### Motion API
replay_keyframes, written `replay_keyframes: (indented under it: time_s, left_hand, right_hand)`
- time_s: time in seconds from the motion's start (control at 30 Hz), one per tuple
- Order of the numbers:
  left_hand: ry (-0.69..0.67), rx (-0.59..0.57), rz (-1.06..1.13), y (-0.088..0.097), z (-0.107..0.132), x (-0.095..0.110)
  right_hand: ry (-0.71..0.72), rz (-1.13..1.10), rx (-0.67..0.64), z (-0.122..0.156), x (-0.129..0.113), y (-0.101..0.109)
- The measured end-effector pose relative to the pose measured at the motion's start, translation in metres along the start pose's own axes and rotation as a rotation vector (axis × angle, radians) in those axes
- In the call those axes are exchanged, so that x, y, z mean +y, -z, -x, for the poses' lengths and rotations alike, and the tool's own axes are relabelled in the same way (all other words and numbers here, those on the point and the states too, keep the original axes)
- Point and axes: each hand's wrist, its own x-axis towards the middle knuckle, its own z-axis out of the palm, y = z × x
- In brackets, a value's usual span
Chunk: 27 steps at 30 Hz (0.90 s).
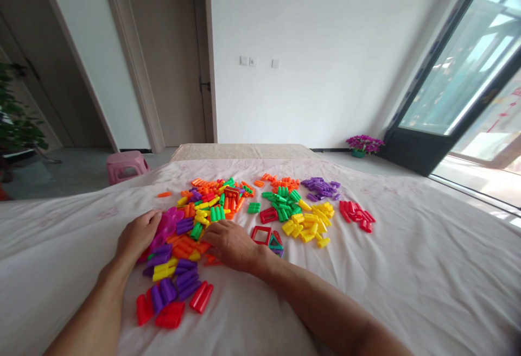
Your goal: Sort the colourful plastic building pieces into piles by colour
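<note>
My left hand (pixel 140 232) grips the edge of a magenta plastic piece with a scalloped rim (pixel 170 224), perhaps a basket; most of it is hidden. Over the mixed heap of plastic building blocks (pixel 209 201) reaches my right hand (pixel 228 242), its fingers curled down beside orange blocks (pixel 185 247). Its fingertips are hidden, so what they hold cannot be made out. Purple blocks (pixel 187 283), yellow blocks (pixel 164 270) and red blocks (pixel 170 315) lie nearer to me, between my forearms.
Single-colour piles lie to the right on the cloth (pixel 386 280): green (pixel 285 203), yellow (pixel 311 221), purple (pixel 319 186), red (pixel 357 214) and orange (pixel 285 183). A red square frame (pixel 261 235) lies near my right wrist. A pink stool (pixel 127 167) stands beyond.
</note>
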Motion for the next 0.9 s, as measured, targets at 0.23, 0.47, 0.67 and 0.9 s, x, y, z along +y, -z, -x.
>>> replay_keyframes:
  time_s: [0.23, 0.47, 0.67, 0.9]
  left_hand:
    - [0.008, -0.004, -0.008, -0.001, -0.002, -0.002]
    - [0.004, 0.000, 0.001, 0.000, -0.001, -0.002]
    - [-0.007, 0.013, 0.023, -0.001, -0.001, -0.003]
    - [-0.002, 0.010, 0.011, 0.000, 0.000, 0.000]
  right_hand:
    - [-0.287, -0.221, 0.128, 0.008, 0.019, 0.017]
    - [-0.678, -0.104, 0.269, 0.023, 0.062, 0.048]
    - [-0.971, 0.041, 0.355, 0.047, 0.104, 0.079]
    - [-1.141, 0.186, 0.313, 0.074, 0.133, 0.098]
